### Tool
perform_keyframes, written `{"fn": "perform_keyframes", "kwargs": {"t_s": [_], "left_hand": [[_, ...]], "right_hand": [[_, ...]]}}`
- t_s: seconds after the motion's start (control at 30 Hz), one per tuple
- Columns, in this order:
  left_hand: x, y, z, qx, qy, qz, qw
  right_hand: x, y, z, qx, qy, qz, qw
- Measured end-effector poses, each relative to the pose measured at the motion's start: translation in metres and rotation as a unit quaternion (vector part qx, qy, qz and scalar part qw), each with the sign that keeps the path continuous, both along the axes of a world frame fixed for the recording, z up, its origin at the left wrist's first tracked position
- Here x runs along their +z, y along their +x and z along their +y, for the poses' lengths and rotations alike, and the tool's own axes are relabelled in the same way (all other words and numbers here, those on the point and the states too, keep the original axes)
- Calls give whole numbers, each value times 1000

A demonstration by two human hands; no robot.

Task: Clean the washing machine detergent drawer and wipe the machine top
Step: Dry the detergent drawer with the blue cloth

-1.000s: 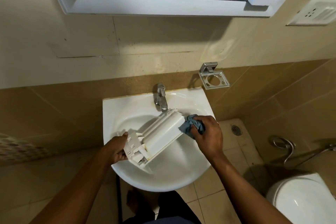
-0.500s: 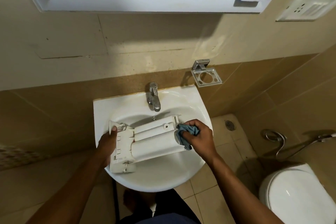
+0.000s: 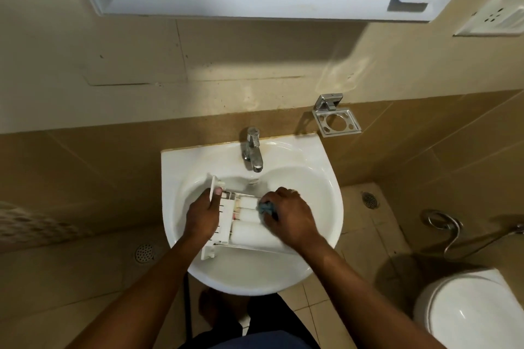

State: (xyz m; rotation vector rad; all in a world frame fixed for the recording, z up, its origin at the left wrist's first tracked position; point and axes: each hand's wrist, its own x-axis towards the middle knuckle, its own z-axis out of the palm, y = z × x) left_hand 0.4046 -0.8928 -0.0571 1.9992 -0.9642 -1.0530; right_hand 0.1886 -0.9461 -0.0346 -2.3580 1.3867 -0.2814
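The white plastic detergent drawer [image 3: 246, 231] lies down in the bowl of the white basin [image 3: 323, 178], just below the chrome tap [image 3: 253, 150]. It runs crosswise, its flat front panel [image 3: 213, 188] at the left end and standing roughly on edge. Long rounded white ridges run side by side along its body, with a slotted, ribbed section next to the panel. A small reddish mark shows between two ridges.

The left hand [image 3: 202, 217] comes in from the lower left and grips the panel end. Its thumb lies along the panel's edge and its fingers are wrapped round the far side. The right hand [image 3: 289, 214] reaches in from the lower right, knuckles up. Its fingers are curled over a bunched blue cloth [image 3: 266, 208], holding it down on the ridges near the middle of the drawer.

Only a small crumple of the cloth pokes out by the fingertips; the rest is under the palm. The right hand and forearm cover the drawer's right end, so I cannot see how it finishes. The left fingers are out of sight behind the panel. I cannot tell whether the tap is running, and the drawer's compartments are too blurred to make out.
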Motion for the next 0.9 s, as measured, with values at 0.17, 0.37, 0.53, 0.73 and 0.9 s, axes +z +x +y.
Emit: {"fn": "perform_keyframes", "kwargs": {"t_s": [0.17,0.37,0.53,0.73,0.9], "left_hand": [[2,-2,-1,12,11,5,1000],[-5,-4,4,59,-14,46,997],[-8,-4,1,65,-21,39,997],[0,-4,4,52,-44,13,998],[-8,-3,6,21,-44,-31,998]], "right_hand": [[-3,42,25,27,120,-94,988],[15,27,-16,-88,95,-154,979],[6,64,30,57,66,-172,981],[8,38,52,166,164,-90,968],[16,26,-3,-29,76,-141,987]]}}
